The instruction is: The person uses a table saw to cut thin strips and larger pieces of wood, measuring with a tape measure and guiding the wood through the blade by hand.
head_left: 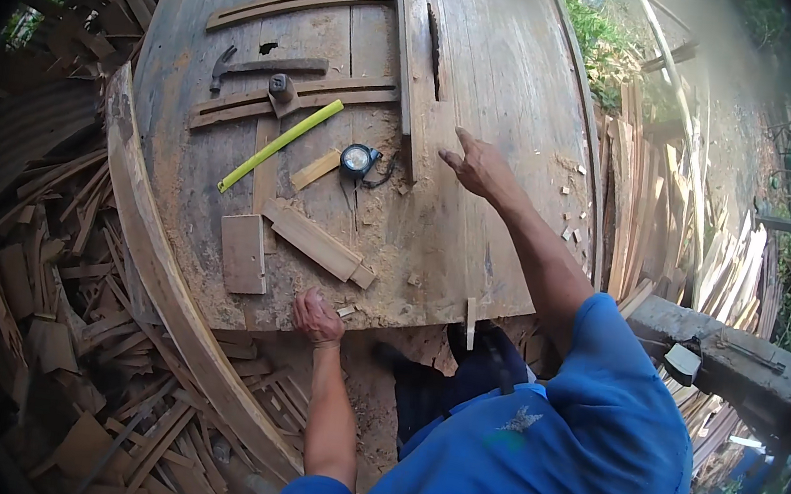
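Note:
My right hand (478, 169) reaches over the wooden worktop (520, 95), index finger stretched toward a long board (423, 153) with a slot in it, the fingers apart and holding nothing. My left hand (315, 314) is at the front edge, fingers curled on it, beside a small block (243, 254). Between and beyond my hands lie a narrow plank (317, 248), a yellow-green measuring strip (280, 146), a round dark tape measure (357, 161), a claw hammer (275, 66), a dark tool (280, 88) and slotted wooden pieces (296, 6), among sawdust.
A long curved plank (151, 248) runs down the left side. Scrap wood piles (91, 349) lie left, and long offcuts (633, 216) stand right. A concrete beam (735, 349) juts out at the lower right, with greenery beyond.

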`<state>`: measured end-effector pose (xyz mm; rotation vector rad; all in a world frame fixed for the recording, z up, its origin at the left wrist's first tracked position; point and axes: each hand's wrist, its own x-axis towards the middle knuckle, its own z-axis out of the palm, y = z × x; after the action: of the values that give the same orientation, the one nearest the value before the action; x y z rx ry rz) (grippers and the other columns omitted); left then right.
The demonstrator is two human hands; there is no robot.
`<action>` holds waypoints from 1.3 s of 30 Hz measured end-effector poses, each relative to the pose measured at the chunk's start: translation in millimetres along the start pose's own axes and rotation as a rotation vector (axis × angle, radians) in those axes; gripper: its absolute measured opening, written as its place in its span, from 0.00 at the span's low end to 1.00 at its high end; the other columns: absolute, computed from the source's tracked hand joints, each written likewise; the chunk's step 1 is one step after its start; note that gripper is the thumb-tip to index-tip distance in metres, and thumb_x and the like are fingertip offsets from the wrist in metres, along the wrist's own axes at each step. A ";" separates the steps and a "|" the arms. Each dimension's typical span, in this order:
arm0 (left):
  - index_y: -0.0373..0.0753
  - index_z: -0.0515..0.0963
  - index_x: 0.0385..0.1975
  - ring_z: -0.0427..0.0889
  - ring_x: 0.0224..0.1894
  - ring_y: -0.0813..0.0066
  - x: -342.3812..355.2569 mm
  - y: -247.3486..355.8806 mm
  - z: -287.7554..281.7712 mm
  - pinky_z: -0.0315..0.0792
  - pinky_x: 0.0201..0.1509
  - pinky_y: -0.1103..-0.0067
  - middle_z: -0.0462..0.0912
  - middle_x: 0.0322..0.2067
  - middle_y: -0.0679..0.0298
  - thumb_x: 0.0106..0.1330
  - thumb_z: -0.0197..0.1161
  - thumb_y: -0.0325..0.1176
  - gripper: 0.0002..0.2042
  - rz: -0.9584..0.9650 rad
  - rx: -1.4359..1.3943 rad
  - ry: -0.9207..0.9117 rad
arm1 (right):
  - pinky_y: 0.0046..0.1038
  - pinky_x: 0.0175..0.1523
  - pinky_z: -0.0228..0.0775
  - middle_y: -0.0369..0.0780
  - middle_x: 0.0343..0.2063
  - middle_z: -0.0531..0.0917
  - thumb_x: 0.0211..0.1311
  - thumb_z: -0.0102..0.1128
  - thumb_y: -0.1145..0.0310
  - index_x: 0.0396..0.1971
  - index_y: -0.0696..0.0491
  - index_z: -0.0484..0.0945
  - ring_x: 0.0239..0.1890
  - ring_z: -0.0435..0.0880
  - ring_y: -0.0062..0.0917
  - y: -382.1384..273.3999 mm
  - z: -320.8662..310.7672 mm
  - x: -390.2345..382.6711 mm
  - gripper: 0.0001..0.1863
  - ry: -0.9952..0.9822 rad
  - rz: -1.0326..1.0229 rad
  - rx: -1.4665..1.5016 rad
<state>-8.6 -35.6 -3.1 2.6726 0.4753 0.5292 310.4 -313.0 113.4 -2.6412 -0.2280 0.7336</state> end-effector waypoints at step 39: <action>0.29 0.70 0.56 0.75 0.54 0.42 -5.4 -17.8 -22.4 0.70 0.57 0.59 0.73 0.54 0.39 0.76 0.46 0.34 0.17 0.030 -0.353 0.028 | 0.43 0.73 0.54 0.49 0.69 0.62 0.63 0.60 0.64 0.68 0.47 0.64 0.72 0.60 0.44 140.7 187.9 -428.2 0.32 0.248 -0.450 -0.003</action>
<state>-27.2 -15.6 7.0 2.3400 0.3163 0.5992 -144.7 -489.6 105.4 -2.5131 -0.7197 0.2552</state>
